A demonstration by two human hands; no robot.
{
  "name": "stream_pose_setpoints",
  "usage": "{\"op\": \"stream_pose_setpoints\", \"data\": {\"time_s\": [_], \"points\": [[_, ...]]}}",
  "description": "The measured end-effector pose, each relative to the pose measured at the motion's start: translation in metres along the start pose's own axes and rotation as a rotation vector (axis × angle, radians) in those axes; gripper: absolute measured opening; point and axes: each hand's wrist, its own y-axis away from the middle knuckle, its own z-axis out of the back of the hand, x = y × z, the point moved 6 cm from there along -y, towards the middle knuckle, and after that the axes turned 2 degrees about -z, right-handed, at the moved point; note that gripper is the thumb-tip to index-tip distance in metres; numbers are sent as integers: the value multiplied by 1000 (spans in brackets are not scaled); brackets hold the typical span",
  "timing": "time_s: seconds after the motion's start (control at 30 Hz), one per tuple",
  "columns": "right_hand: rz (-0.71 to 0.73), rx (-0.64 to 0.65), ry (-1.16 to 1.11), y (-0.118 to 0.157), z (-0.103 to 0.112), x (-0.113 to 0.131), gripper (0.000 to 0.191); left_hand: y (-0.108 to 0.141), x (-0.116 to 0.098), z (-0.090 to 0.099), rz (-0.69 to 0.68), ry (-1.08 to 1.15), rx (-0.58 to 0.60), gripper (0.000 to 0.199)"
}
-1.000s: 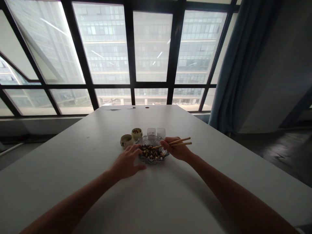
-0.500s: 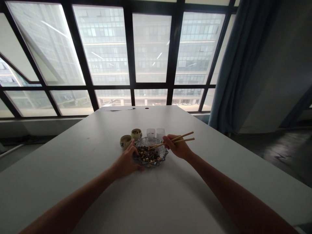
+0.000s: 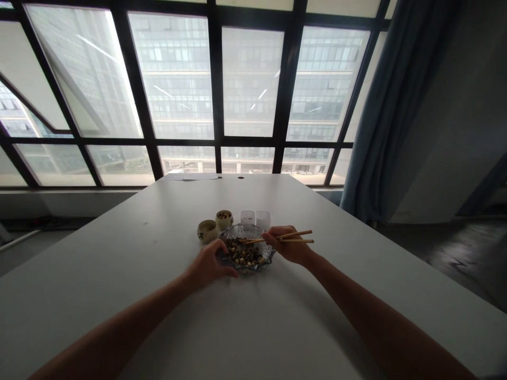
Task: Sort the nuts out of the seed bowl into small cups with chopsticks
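A scalloped clear glass bowl [image 3: 242, 230] stands on the white table. In it lies a mix of small dark and pale pieces [image 3: 249, 255], which look like seeds and nuts. My left hand [image 3: 209, 264] curls around the bowl's left side, thumb along the front. My right hand [image 3: 288, 244] grips a pair of wooden chopsticks [image 3: 304, 233] over the right rim. Their tips reach down into the back left of the mix; whether they pinch a piece is too small to tell.
Behind the bowl stand two small cream cups, a left cup [image 3: 207, 232] and a farther cup [image 3: 224, 218] with brownish pieces in it. Two translucent square containers, a left one [image 3: 247, 217] and a right one [image 3: 263, 219], sit beside them. Paper [image 3: 190, 177] lies at the table's far edge.
The chopstick tips have shifted a little left in the bowl, and the chopsticks lie flatter. My left fingers have slid down from the back rim to the bowl's left side. The view has shifted slightly.
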Motion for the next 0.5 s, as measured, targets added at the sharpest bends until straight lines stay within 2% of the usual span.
{"op": "stream_pose_setpoints", "data": {"time_s": [0.1,0.23,0.5], "points": [[-6,-31,-35,1,5,1,49,0,-10,3,-112,8,-43,64],[-72,-146,-148,0,13,-9,50,1,-18,6,-232,20,-54,61],[-238,-334,-434,-4,25,-33,56,3,-14,6,-223,-132,-61,61]]}}
